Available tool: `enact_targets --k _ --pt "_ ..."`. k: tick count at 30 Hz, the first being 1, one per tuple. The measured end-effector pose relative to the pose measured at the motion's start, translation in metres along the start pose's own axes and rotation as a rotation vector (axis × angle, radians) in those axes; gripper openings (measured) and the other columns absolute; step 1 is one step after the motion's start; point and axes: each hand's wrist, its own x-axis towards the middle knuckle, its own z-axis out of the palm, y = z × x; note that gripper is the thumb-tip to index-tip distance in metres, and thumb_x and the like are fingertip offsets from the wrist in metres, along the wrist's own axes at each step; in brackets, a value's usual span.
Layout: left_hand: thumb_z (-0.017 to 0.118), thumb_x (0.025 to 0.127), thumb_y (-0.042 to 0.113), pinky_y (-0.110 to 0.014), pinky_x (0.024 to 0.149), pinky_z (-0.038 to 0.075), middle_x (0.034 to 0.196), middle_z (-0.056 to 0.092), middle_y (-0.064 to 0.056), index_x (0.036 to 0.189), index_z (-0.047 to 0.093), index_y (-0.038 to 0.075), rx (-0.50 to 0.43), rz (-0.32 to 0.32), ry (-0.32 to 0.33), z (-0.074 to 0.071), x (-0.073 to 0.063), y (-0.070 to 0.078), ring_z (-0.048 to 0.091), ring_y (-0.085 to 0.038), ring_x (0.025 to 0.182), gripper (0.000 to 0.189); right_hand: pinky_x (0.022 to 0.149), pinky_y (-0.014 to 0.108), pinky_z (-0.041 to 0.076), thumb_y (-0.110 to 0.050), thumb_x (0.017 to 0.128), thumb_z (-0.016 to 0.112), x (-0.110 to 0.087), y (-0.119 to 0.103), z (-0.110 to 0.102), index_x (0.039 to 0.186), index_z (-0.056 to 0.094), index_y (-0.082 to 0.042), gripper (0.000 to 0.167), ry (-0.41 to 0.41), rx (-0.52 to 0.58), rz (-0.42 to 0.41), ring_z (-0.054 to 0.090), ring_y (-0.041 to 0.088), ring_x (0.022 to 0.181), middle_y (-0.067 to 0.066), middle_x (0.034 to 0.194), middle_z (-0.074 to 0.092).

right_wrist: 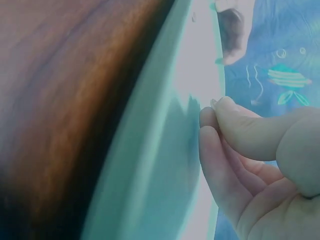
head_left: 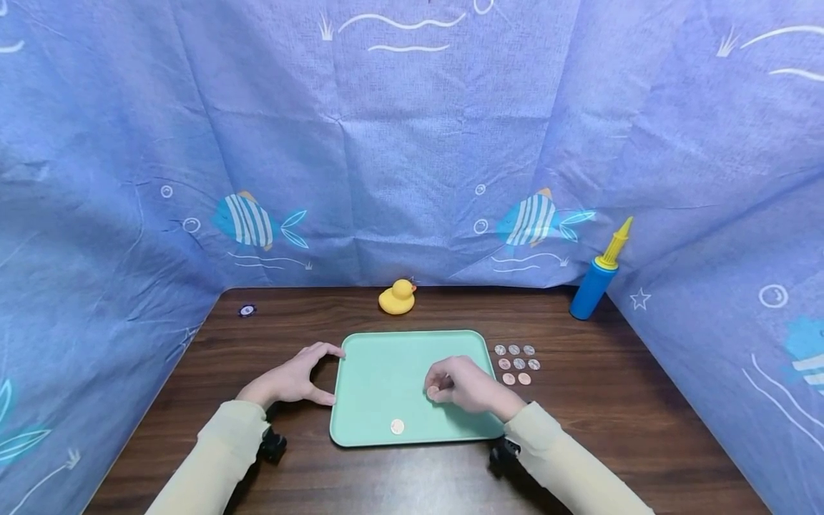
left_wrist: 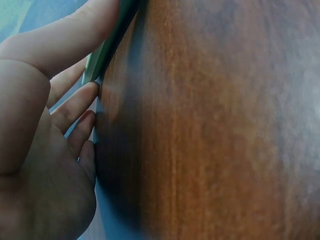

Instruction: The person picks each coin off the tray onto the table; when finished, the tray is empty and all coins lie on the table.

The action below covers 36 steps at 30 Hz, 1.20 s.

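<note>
A mint-green tray (head_left: 376, 372) lies on the dark wooden table. My left hand (head_left: 292, 375) is at its left edge, thumb and forefinger spread apart, with the fingertips touching the rim. Over the right half of the tray, my right hand (head_left: 466, 384) pinches a small copper-toned coin (head_left: 433, 392) between thumb and fingers. In the right wrist view only the edge of that coin (right_wrist: 213, 103) shows at the fingertips. Another coin (head_left: 397, 426) lies flat on the tray near its front edge.
Several silver and copper coins (head_left: 518, 364) lie in rows just right of the tray. Behind it sits a yellow rubber duck (head_left: 397, 297). A blue and yellow hand pump (head_left: 595, 282) stands at the back right, a dark round chip (head_left: 247, 310) at the back left. Blue fish-print cloth (head_left: 412, 157) surrounds the table.
</note>
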Motion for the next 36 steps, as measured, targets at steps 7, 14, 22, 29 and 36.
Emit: enact_targets --k 7,14,22,29,36 --pt "0.092 0.081 0.043 -0.067 0.117 0.028 0.157 0.042 -0.010 0.147 0.051 0.020 -0.001 0.005 -0.003 0.001 -0.001 0.000 0.028 -0.040 0.152 0.081 0.074 0.026 0.057 0.002 0.088 0.082 -0.012 0.009 -0.015 0.086 0.074 -0.012 0.017 0.063 0.009 -0.016 0.062 0.003 0.078 -0.006 0.079 0.068" --pt "0.092 0.081 0.044 -0.066 0.118 0.028 0.158 0.042 -0.010 0.147 0.051 0.021 -0.005 0.001 -0.007 0.001 -0.001 0.000 0.027 -0.040 0.153 0.081 0.077 0.029 0.059 -0.003 0.090 0.082 -0.033 0.026 -0.039 0.091 0.075 -0.013 0.012 0.141 -0.015 0.017 0.065 0.006 0.083 -0.006 0.086 0.070" --pt "0.092 0.081 0.044 -0.066 0.117 0.028 0.157 0.043 -0.009 0.146 0.051 0.022 0.001 0.003 0.002 0.001 0.000 -0.002 0.028 -0.039 0.152 0.081 0.068 0.028 0.057 0.000 0.090 0.080 -0.060 0.046 -0.068 0.091 0.075 -0.013 0.014 0.192 -0.044 0.104 0.066 0.008 0.076 -0.008 0.084 0.070" --pt "0.092 0.080 0.045 -0.065 0.118 0.028 0.157 0.043 -0.009 0.147 0.051 0.021 0.002 0.007 0.001 0.000 0.000 -0.002 0.028 -0.039 0.152 0.081 0.061 0.027 0.055 0.005 0.089 0.077 -0.082 0.059 -0.083 0.092 0.076 -0.009 0.014 0.215 -0.045 0.161 0.067 0.014 0.071 -0.002 0.084 0.073" --pt "0.092 0.080 0.045 -0.065 0.118 0.028 0.157 0.044 -0.009 0.147 0.051 0.021 0.005 0.015 0.001 0.000 0.000 -0.002 0.029 -0.038 0.152 0.082 0.066 0.026 0.051 0.002 0.087 0.082 -0.101 0.071 -0.093 0.089 0.076 -0.013 0.016 0.265 -0.124 0.201 0.063 0.008 0.069 -0.007 0.079 0.070"
